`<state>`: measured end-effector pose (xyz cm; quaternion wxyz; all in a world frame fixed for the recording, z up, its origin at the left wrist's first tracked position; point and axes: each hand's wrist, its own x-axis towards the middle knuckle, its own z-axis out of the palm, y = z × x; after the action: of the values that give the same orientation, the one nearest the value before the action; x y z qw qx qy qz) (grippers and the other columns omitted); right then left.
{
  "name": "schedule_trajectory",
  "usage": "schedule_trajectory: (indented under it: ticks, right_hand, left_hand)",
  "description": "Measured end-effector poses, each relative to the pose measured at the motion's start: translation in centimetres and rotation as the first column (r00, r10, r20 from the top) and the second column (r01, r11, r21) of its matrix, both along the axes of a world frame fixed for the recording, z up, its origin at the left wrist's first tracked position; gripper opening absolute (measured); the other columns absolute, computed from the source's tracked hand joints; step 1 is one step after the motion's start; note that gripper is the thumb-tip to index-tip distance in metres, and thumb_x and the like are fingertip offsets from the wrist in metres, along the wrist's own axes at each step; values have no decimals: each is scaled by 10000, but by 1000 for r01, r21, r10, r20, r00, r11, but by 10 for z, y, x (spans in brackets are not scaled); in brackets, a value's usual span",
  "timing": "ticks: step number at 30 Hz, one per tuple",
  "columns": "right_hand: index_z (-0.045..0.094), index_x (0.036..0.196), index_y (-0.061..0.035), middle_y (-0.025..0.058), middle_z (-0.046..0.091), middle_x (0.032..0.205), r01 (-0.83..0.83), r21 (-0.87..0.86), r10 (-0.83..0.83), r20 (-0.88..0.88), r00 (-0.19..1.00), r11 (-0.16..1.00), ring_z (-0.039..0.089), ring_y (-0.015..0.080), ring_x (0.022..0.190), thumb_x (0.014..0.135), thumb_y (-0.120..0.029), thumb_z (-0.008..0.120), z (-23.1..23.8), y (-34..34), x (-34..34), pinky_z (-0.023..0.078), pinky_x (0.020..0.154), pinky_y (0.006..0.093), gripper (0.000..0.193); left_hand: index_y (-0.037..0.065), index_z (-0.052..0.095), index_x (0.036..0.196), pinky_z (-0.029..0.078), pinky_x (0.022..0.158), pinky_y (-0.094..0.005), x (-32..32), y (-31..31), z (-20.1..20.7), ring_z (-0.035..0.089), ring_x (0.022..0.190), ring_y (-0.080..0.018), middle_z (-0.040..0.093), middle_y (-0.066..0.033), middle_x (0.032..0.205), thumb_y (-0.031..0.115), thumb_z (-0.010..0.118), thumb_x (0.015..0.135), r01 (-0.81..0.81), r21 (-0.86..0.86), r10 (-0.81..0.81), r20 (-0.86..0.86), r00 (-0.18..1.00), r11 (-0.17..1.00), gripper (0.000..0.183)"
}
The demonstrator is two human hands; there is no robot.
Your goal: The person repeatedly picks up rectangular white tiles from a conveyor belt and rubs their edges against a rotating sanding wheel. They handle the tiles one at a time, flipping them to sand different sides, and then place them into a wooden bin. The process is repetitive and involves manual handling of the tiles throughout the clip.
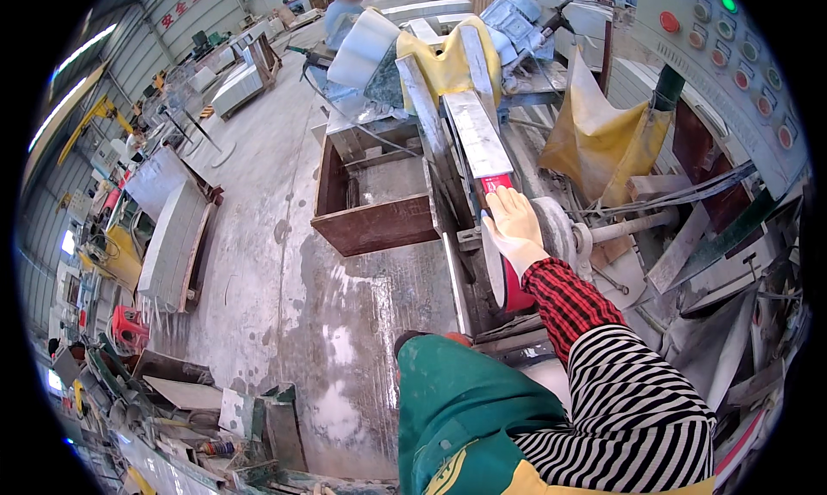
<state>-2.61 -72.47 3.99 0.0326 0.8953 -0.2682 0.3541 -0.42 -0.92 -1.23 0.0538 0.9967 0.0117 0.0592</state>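
My right hand (514, 230), in a pale glove, reaches forward with its fingers stretched out and lying close together. Its fingertips rest on a bright red surface (494, 183) just below the near end of a long pale slab strip (475, 133). Under the wrist a red band (515, 298) curves round the machine's near end. Beside the hand is a grey, worn wheel-like part (551, 226) on a shaft. A yellow cover (452, 60) drapes over the machine at the strip's far end. My left hand does not show.
A brown open box frame (375, 226) stands left of the machine. A control panel (728, 73) with coloured buttons hangs at the upper right, near a yellow sheet (594, 133). Stacked slabs (172, 236) stand at the left; scrap pieces (194, 392) lie lower left.
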Motion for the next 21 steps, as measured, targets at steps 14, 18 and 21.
schedule_trajectory:
  ticks: [14,18,21]
  right_hand:
    - [609,1119,-44,148,605,1145,-16,-72,21,76,997,997,569,334,1131,796,-178,759,-6,9,-5,458,987,450,380]
    - [614,1135,-41,154,609,1156,-13,-73,19,85,996,997,569,340,1144,805,-177,754,-7,14,-8,455,999,456,383]
    - [615,1147,-37,163,614,1182,-12,-73,18,84,996,997,569,350,1159,810,-176,753,-9,15,-10,456,1006,463,389]
  left_hand:
    - [104,785,1151,453,1082,-519,0,-10,8,552,1232,-447,636,-273,1337,298,694,954,-12,15,11,47,999,1000,291]
    - [114,790,1142,458,1079,-513,0,-13,13,561,1223,-442,643,-267,1334,299,695,953,-7,26,7,24,1000,1000,281]
    - [124,792,1139,458,1083,-506,1,-11,11,556,1233,-441,640,-269,1340,302,696,952,-20,-6,20,29,999,1000,275]
